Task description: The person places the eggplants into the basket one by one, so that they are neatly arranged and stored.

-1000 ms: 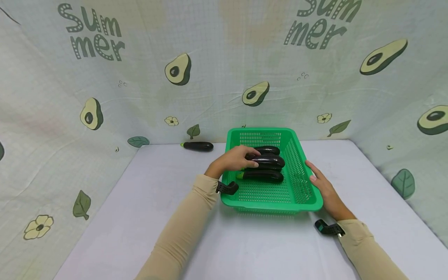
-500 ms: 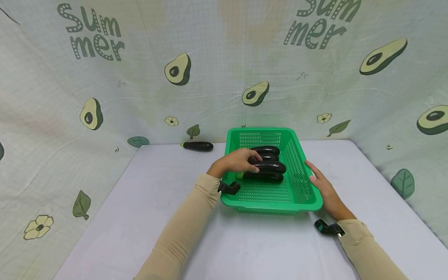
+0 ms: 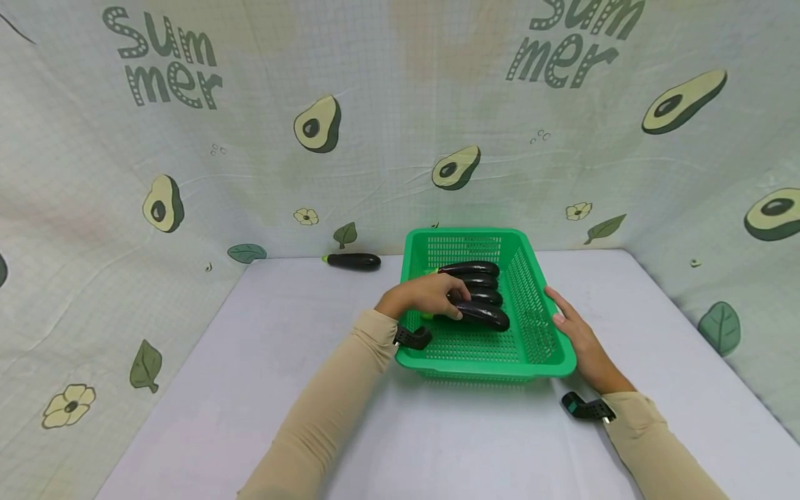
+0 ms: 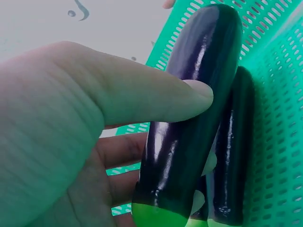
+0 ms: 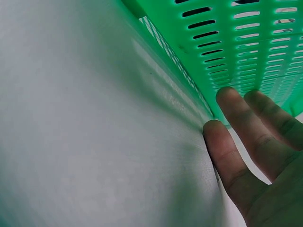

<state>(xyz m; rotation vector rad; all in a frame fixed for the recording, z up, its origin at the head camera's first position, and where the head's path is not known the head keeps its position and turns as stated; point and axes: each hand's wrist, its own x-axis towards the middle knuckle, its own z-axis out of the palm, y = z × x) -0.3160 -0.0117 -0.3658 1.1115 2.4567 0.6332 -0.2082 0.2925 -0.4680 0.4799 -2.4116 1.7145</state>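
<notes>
My left hand (image 3: 431, 293) reaches into a green plastic basket (image 3: 487, 369) and grips a glossy dark eggplant (image 3: 484, 314). In the left wrist view the thumb lies across this eggplant (image 4: 189, 132), with fingers curled beneath; its light green cap points toward the wrist. Several more eggplants (image 3: 475, 268) lie side by side behind it in the basket, their left ends partly covered by the hand. Outside, my right hand (image 3: 584, 340) rests against the basket's right side. Straight fingertips touch the slotted wall (image 5: 251, 61) in the right wrist view.
One more eggplant (image 3: 354, 261) lies on the white table (image 3: 300, 333) at the back left, beside the basket. A hanging cloth (image 3: 375, 104) printed with avocados stands behind the table and along its sides.
The left hand has drawn the gripped eggplant toward the near side of the basket and tilted its right end nearer. Eggplants behind it now show more. The right hand has stayed in place.
</notes>
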